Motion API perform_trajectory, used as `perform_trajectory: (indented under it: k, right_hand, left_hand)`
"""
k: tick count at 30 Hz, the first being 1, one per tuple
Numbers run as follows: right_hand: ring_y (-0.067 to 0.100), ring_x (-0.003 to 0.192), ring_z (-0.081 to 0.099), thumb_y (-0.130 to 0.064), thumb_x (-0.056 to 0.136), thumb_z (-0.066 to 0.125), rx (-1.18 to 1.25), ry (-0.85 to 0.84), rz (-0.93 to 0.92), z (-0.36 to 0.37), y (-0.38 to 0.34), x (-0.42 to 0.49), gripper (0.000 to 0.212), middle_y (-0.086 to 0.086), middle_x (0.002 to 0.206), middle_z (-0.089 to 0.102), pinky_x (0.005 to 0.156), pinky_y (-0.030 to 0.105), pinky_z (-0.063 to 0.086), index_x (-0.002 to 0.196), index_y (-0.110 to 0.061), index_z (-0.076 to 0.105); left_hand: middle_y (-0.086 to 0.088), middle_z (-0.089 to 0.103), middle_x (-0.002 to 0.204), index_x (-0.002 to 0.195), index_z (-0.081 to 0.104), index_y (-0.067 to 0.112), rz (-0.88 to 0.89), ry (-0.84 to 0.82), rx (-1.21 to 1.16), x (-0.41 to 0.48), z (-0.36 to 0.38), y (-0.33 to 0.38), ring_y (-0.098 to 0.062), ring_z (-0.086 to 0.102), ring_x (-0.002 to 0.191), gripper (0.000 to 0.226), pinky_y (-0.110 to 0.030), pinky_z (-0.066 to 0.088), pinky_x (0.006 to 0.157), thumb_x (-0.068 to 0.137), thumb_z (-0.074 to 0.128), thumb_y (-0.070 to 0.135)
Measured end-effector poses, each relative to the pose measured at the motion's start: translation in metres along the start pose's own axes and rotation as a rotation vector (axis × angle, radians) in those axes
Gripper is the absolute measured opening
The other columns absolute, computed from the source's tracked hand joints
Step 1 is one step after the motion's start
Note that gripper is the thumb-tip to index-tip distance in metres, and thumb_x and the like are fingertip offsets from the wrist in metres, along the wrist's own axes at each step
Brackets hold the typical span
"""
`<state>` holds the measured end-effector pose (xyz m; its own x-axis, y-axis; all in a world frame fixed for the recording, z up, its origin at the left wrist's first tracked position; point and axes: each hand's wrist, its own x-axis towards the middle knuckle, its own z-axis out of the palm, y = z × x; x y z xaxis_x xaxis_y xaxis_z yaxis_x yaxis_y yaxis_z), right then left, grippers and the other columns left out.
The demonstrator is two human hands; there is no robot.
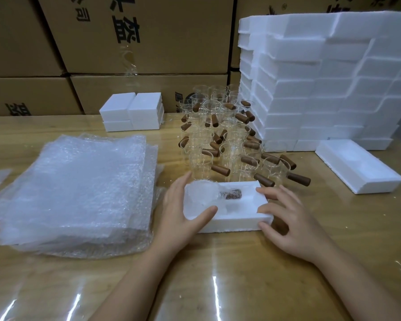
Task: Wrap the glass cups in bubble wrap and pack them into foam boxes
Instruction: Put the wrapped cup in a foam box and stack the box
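An open foam box (237,220) lies on the counter (218,279) in front of the person, with a bubble-wrapped glass cup (206,196) lying in its hollow. The left hand (178,214) grips the box's left end, thumb over the near rim. The right hand (294,223) pinches the right end between fingers and thumb. Bare glass cups (222,140) with wooden handles crowd just behind, and a bubble wrap stack (79,186) sits to the left.

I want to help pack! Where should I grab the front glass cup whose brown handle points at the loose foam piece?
Take the wooden handle, coming from the right. It juts sideways from the front glass cup, clear of the other cups, so your grip closes round it without bumping the crowded glass behind.
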<state>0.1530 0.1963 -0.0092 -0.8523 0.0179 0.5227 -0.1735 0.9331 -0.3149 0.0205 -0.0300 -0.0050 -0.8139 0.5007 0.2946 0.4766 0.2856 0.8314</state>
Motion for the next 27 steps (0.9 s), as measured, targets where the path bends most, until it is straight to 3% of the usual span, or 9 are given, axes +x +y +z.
perform_trajectory:
  k: [4, 7, 9, 12, 14, 19, 21, 24, 27]
  right_hand:
    - [0.009, 0.116, 0.053, -0.025, 0.078, 0.068, 0.005, 0.000, 0.008, 0.000, 0.000, 0.000, 0.014, 0.001, 0.126, 0.056, 0.112, 0.050, 0.030, 0.088, -0.015, 0.067]
    - [0.006, 0.117, 0.050, -0.033, 0.082, 0.062, 0.017, 0.005, 0.009, 0.000, 0.000, 0.000, 0.019, -0.001, 0.127, 0.055, 0.112, 0.048, 0.030, 0.088, -0.016, 0.067]
    - [0.006, 0.117, 0.050, -0.037, 0.083, 0.057, 0.018, -0.001, 0.009, -0.001, 0.000, 0.000, 0.023, -0.002, 0.127, 0.054, 0.112, 0.048, 0.029, 0.089, -0.016, 0.067]
    - [0.006, 0.120, 0.049, -0.037, 0.083, 0.056, 0.022, -0.011, 0.020, -0.002, -0.001, 0.000, 0.025, -0.003, 0.128, 0.053, 0.112, 0.049, 0.030, 0.091, -0.017, 0.067]
    - [0.004, 0.123, 0.046, -0.039, 0.083, 0.056, 0.027, -0.008, 0.027, -0.002, -0.002, 0.000, 0.027, -0.005, 0.130, 0.053, 0.111, 0.048, 0.031, 0.097, -0.019, 0.069]
    - [-0.005, 0.122, 0.039, -0.045, 0.085, 0.051, 0.066, 0.106, 0.124, -0.007, -0.002, 0.000, 0.039, -0.013, 0.132, 0.049, 0.103, 0.035, 0.029, 0.116, -0.024, 0.061]
    - [-0.009, 0.121, 0.040, -0.046, 0.085, 0.049, 0.074, 0.127, 0.156, -0.008, 0.000, 0.001, 0.038, -0.015, 0.129, 0.049, 0.101, 0.029, 0.029, 0.115, -0.027, 0.061]
    - [-0.009, 0.118, 0.045, -0.044, 0.084, 0.053, 0.113, 0.098, 0.192, -0.007, 0.000, -0.001, 0.034, -0.020, 0.127, 0.051, 0.093, 0.011, 0.034, 0.109, -0.025, 0.065]
    - [-0.007, 0.108, 0.052, -0.031, 0.085, 0.066, 0.115, 0.093, 0.184, -0.005, 0.000, -0.002, 0.022, -0.025, 0.124, 0.053, 0.087, 0.014, 0.043, 0.105, -0.023, 0.066]
  left_hand:
    - [0.029, 0.042, 0.135, 0.128, 0.041, 0.048, 0.043, 0.026, 0.028, 0.000, -0.001, 0.003, -0.002, 0.031, 0.135, 0.062, -0.021, 0.025, 0.110, 0.069, 0.055, 0.066]
    - [0.039, 0.040, 0.124, 0.118, 0.045, 0.051, 0.030, 0.040, 0.036, 0.000, -0.002, 0.006, -0.001, 0.033, 0.130, 0.054, 0.000, 0.020, 0.098, 0.067, 0.057, 0.064]
    - [0.040, 0.040, 0.123, 0.116, 0.044, 0.054, 0.011, 0.032, 0.019, -0.001, -0.003, 0.007, 0.001, 0.033, 0.130, 0.054, 0.003, 0.019, 0.094, 0.065, 0.058, 0.065]
    - [0.029, 0.040, 0.135, 0.126, 0.034, 0.056, -0.026, -0.009, -0.047, -0.001, -0.005, 0.005, 0.002, 0.034, 0.131, 0.072, -0.014, 0.027, 0.104, 0.061, 0.064, 0.065]
    - [0.022, 0.038, 0.141, 0.134, 0.032, 0.048, -0.079, -0.004, -0.081, -0.003, -0.006, 0.002, -0.002, 0.037, 0.130, 0.086, -0.026, 0.033, 0.105, 0.058, 0.071, 0.062]
    - [0.026, 0.041, 0.118, 0.119, 0.037, 0.036, -0.156, 0.170, -0.079, -0.014, -0.003, -0.003, -0.010, 0.051, 0.116, 0.081, -0.038, 0.047, 0.098, 0.051, 0.073, 0.063]
    - [0.027, 0.042, 0.113, 0.114, 0.039, 0.037, -0.141, 0.222, -0.036, -0.015, -0.001, -0.004, -0.002, 0.051, 0.110, 0.074, -0.039, 0.049, 0.093, 0.054, 0.074, 0.061]
    - [0.028, 0.043, 0.106, 0.110, 0.042, 0.040, -0.065, 0.266, 0.053, -0.015, 0.001, -0.002, 0.011, 0.045, 0.104, 0.066, -0.028, 0.048, 0.082, 0.056, 0.066, 0.067]
    - [0.028, 0.042, 0.107, 0.115, 0.046, 0.032, -0.001, 0.265, 0.123, -0.016, 0.000, -0.002, 0.006, 0.046, 0.103, 0.067, -0.024, 0.044, 0.082, 0.060, 0.061, 0.068]
